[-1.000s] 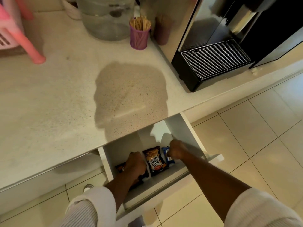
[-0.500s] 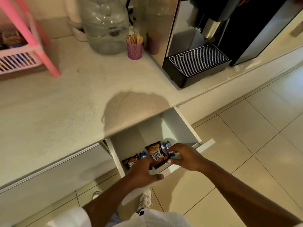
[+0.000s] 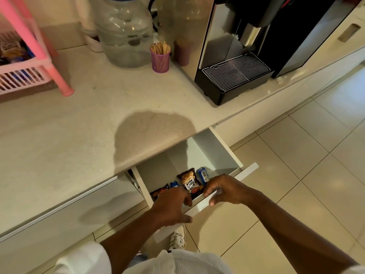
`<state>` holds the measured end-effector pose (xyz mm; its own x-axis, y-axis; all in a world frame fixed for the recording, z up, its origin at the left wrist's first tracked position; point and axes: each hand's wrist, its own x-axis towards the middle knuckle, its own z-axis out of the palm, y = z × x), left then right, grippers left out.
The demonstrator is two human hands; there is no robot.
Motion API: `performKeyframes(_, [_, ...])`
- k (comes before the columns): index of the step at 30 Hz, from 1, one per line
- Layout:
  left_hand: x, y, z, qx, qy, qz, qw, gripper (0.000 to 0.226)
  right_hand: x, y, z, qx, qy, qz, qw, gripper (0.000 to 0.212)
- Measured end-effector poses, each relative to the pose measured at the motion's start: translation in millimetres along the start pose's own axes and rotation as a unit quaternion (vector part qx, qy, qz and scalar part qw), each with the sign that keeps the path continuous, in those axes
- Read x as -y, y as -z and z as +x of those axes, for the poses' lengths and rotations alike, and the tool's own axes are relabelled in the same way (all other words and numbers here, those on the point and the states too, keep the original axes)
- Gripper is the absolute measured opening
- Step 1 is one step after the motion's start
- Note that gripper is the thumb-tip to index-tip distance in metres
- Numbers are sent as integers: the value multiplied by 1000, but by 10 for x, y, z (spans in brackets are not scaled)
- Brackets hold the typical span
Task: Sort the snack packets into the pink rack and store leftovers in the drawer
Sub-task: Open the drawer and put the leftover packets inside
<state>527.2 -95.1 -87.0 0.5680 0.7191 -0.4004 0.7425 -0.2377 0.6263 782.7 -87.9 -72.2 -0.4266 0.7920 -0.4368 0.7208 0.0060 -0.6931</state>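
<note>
A white drawer [image 3: 217, 149] stands open under the counter edge. Inside it, near the front, lie a dark salted-peanuts packet [image 3: 188, 181], a blue packet [image 3: 203, 174], a small blue packet [image 3: 174, 183] and a dark packet [image 3: 159, 192]. My left hand [image 3: 171, 206] grips the top edge of the drawer front [image 3: 247, 171], fingers over it and thumb below. My right hand [image 3: 225, 189] holds the same edge just to the right, fingers curled inside and thumb on the outer face. The pink rack [image 3: 45, 60] stands at the counter's far left with packets in its basket.
On the counter [image 3: 79, 135] stand a large clear water bottle [image 3: 126, 36], a purple cup of wooden sticks [image 3: 160, 58] and a black coffee machine [image 3: 237, 76]. Below the drawer are a tiled floor [image 3: 296, 175] and my shoe [image 3: 177, 240].
Both hands left the packets inside the drawer and drew back to the front panel, which they now grip. The view has pulled back and up, showing more of the rack.
</note>
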Motion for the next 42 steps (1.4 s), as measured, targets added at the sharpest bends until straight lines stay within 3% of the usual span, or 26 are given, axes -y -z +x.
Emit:
performKeyframes(9, [136, 110, 68, -31, 18, -2, 999, 43, 83, 1, 189, -41, -10, -24, 999, 28])
performKeyframes(17, [300, 282, 74, -140, 42, 21, 989, 41, 249, 109, 580, -133, 3, -130, 983, 42])
performKeyframes(23, [427, 516, 53, -297, 93, 112, 944, 93, 336, 59, 804, -257, 4, -150, 955, 65])
performKeyframes(27, [548, 647, 104, -313, 106, 159, 930, 111, 443, 57, 989, -309, -38, -220, 924, 87])
performKeyframes(30, [686, 727, 161, -284, 123, 183, 933, 102, 496, 127, 1163, -281, -6, -265, 923, 89])
performKeyframes(34, [756, 789, 191, -283, 130, 182, 933, 80, 504, 156, 1352, -246, 11, -246, 937, 76])
performKeyframes(38, [744, 848, 178, -297, 141, 158, 931, 65, 521, 114, 1427, -313, 23, -192, 930, 64])
performKeyframes(42, [731, 883, 188, -311, 136, 163, 926, 61, 560, 110, 1489, -345, 21, -217, 913, 57])
